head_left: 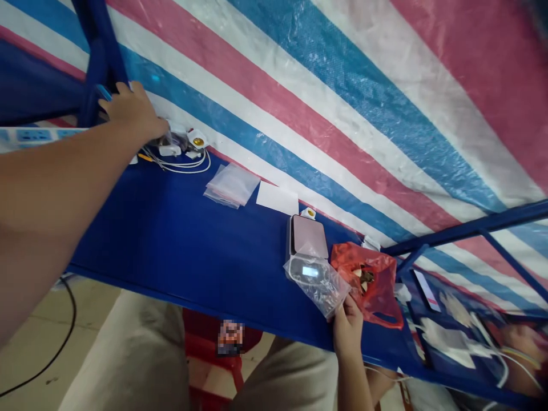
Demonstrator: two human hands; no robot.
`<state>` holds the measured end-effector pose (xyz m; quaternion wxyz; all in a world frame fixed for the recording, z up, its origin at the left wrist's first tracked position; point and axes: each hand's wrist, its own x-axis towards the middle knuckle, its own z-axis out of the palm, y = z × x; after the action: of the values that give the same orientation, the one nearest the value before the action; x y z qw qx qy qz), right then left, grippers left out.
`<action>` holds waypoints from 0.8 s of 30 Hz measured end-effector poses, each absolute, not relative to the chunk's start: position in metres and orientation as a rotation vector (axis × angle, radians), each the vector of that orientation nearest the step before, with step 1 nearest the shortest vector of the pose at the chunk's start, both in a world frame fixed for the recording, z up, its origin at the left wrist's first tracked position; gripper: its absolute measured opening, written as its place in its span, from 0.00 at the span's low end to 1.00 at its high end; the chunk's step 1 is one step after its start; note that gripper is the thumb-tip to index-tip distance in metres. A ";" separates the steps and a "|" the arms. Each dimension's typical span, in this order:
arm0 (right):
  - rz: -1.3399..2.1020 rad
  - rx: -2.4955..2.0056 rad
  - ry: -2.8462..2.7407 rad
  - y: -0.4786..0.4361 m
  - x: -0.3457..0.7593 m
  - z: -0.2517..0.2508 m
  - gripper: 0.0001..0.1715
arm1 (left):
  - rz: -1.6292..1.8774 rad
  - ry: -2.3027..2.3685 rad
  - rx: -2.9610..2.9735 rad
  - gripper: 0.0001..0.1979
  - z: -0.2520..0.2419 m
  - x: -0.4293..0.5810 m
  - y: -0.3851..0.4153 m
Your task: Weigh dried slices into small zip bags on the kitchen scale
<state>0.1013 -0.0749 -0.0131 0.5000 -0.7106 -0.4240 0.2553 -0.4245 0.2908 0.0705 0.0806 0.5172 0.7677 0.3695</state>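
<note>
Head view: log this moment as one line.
left hand: reaching into white cables | right hand: holding clear bag over scale | red bag beside | blue table

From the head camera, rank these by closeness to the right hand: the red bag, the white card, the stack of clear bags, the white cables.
From the right hand:
1. red bag, just right of the hand.
2. white card, up-left, mid-table.
3. stack of clear bags, just past the card.
4. white cables, far left, by the left hand.
</note>
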 end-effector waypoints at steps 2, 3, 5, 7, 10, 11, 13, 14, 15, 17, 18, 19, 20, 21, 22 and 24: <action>0.615 -1.714 -1.028 -0.077 0.102 -0.014 0.29 | 1.076 2.401 1.653 0.34 0.067 -0.422 0.284; 0.611 -1.714 -1.027 -0.077 0.102 -0.014 0.30 | 1.081 2.447 1.699 0.31 0.066 -0.421 0.281; 0.608 -1.719 -1.023 -0.077 0.099 -0.012 0.30 | 1.182 2.378 1.762 0.23 0.064 -0.421 0.277; 0.597 -1.728 -1.019 -0.076 0.096 -0.009 0.31 | 1.350 2.240 1.794 0.20 0.064 -0.420 0.274; 0.580 -1.739 -1.012 -0.075 0.091 -0.005 0.31 | 1.525 2.084 1.860 0.22 0.067 -0.417 0.268; 0.578 -1.742 -1.006 -0.074 0.091 -0.004 0.32 | 1.551 2.070 1.882 0.22 0.068 -0.415 0.266; 0.585 -1.750 -1.005 -0.074 0.091 -0.005 0.32 | 1.561 2.069 1.891 0.22 0.069 -0.411 0.260; 0.589 -1.754 -1.008 -0.074 0.091 -0.005 0.32 | 1.543 2.072 1.880 0.22 0.069 -0.409 0.256; 0.591 -1.757 -1.012 -0.074 0.091 -0.006 0.32 | 1.519 2.079 1.859 0.22 0.068 -0.407 0.253; 0.597 -1.755 -1.021 -0.075 0.092 -0.007 0.32 | 1.483 2.085 1.834 0.21 0.065 -0.404 0.246; 0.598 -1.748 -1.019 -0.075 0.092 -0.007 0.32 | 1.487 2.084 1.834 0.21 0.065 -0.402 0.243; 0.600 -1.736 -1.016 -0.076 0.092 -0.007 0.32 | 1.512 2.084 1.838 0.20 0.066 -0.400 0.241; 0.602 -1.722 -1.013 -0.076 0.092 -0.007 0.31 | 1.548 2.077 1.857 0.19 0.069 -0.397 0.239; 0.605 -1.707 -1.008 -0.076 0.092 -0.007 0.31 | 1.594 2.066 1.882 0.19 0.074 -0.391 0.237; 0.604 -1.693 -1.001 -0.076 0.092 -0.007 0.30 | 1.638 2.042 1.916 0.18 0.081 -0.382 0.235; 0.604 -1.661 -0.991 -0.074 0.091 -0.007 0.29 | 1.724 1.943 1.998 0.17 0.097 -0.352 0.227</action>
<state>0.0909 -0.0739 -0.0065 0.5292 -0.6955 -0.4151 0.2529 -0.3515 0.2266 0.0974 -0.0676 0.6084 0.5914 0.5249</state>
